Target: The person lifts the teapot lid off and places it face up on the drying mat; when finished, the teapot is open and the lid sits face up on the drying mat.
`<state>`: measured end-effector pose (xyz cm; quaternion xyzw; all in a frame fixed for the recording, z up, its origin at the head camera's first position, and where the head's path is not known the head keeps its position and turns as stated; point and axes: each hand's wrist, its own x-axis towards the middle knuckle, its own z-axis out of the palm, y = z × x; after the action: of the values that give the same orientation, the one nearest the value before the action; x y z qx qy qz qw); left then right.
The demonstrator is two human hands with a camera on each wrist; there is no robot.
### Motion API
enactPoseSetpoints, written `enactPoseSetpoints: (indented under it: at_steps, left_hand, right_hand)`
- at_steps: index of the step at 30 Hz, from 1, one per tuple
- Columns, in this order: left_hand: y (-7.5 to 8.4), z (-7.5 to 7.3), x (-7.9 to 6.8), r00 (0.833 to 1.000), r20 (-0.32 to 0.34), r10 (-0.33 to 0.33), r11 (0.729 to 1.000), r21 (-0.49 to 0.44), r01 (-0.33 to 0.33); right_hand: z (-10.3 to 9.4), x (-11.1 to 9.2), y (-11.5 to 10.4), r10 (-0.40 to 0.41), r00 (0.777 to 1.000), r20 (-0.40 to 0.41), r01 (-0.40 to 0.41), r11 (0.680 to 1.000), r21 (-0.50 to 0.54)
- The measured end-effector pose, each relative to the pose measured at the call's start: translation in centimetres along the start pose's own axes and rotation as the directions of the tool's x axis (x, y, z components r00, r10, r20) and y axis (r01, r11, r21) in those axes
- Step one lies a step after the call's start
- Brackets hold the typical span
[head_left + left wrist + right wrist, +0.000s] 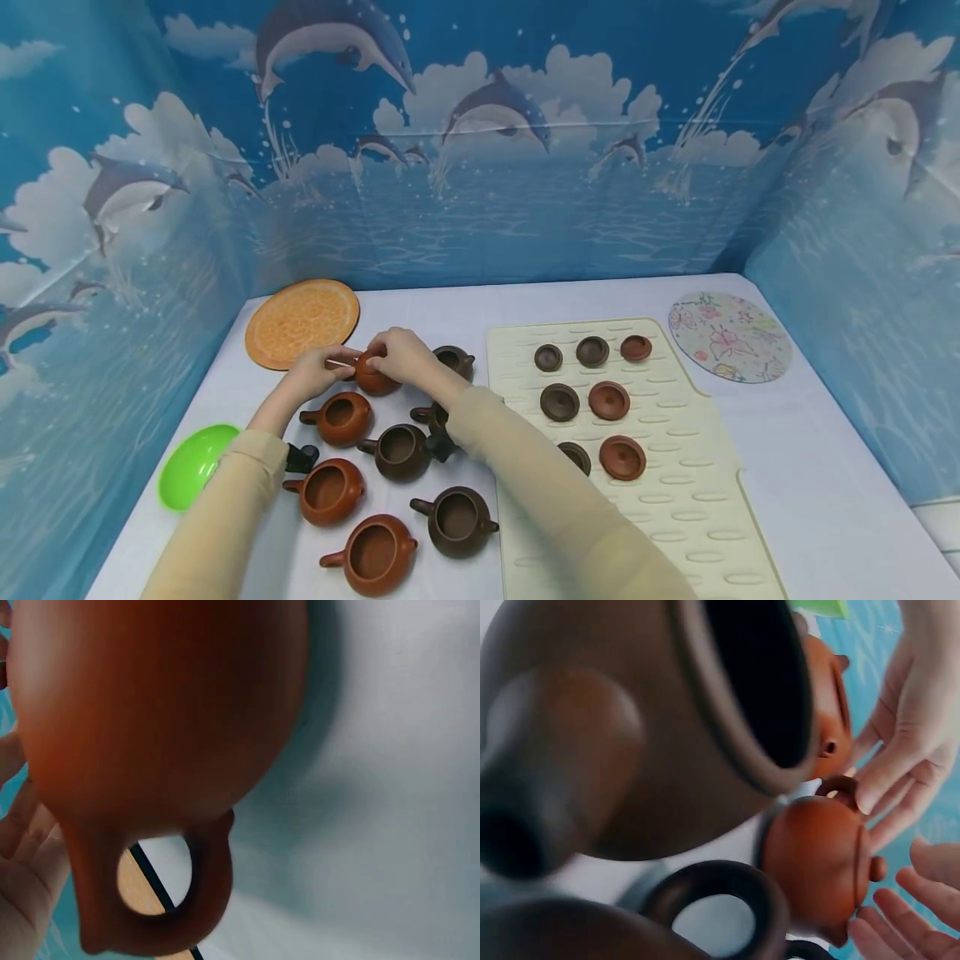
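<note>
A small reddish-brown teapot (372,382) stands in the far row with its lid on, the round knob (877,868) showing in the right wrist view. My left hand (318,373) pinches its handle (838,787) between thumb and fingers. On the spout side, my right hand (405,357) has its fingers spread loosely, fingertips beside the lid and spout, the thumb apart from the knob. Another reddish-brown teapot (165,712) without a lid fills much of the left wrist view. A dark brown teapot (630,750) looms close in the right wrist view, its mouth uncovered.
More lidless teapots, reddish (372,554) and dark (459,521), stand nearer. Several lids (609,400) lie on a cream ridged mat (675,500) at right. A green bowl (183,467), an orange round mat (300,321) and a patterned round mat (731,337) lie near the edges.
</note>
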<state>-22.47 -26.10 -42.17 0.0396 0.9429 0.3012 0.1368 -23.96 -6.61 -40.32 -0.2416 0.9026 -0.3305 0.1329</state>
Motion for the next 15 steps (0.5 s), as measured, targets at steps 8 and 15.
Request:
enactPoseSetpoints:
  at_steps: [8,15]
  left_hand:
    - [0.0,0.4,0.2,0.999,-0.036,-0.033,0.999,-0.016,0.032]
    - [0.3,0.5,0.2,0.998,-0.046,-0.037,0.999,-0.02,0.036]
  right_hand:
    - [1.2,0.1,-0.6,0.022,0.999,-0.033,-0.028,0.981,-0.19]
    - [1.5,0.2,-0.5,0.013,0.997,-0.078,-0.03,0.974,-0.225]
